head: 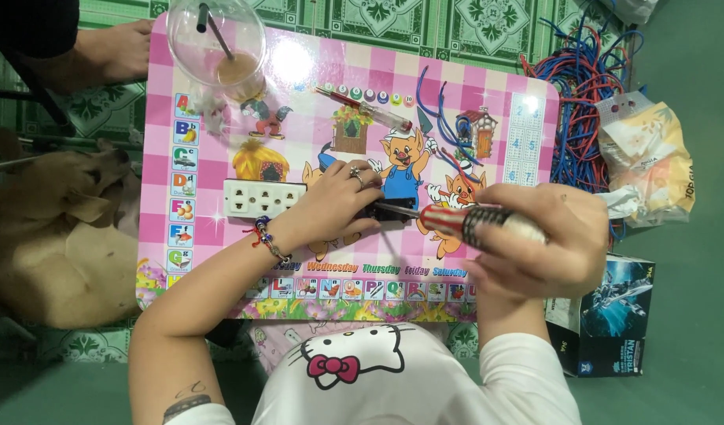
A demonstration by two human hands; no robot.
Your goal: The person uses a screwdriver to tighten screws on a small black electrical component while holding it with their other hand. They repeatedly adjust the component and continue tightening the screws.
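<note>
The left hand [342, 197] is pressing the white socket strip [265, 198] onto the pink surface [488, 102], its grip pressed down on the strip. The right hand [535, 240], its grip wrapped around the screwdriver [456, 220], is bringing the tip in; keeping the shaft in line with the screw should stop it slipping.

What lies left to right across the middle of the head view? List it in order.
Dog → white socket strip → left hand → screwdriver → right hand → yellow and white bag.

Power strip [263, 197] on table [488, 94], cup [218, 43] behind, wires [586, 94] right
</note>
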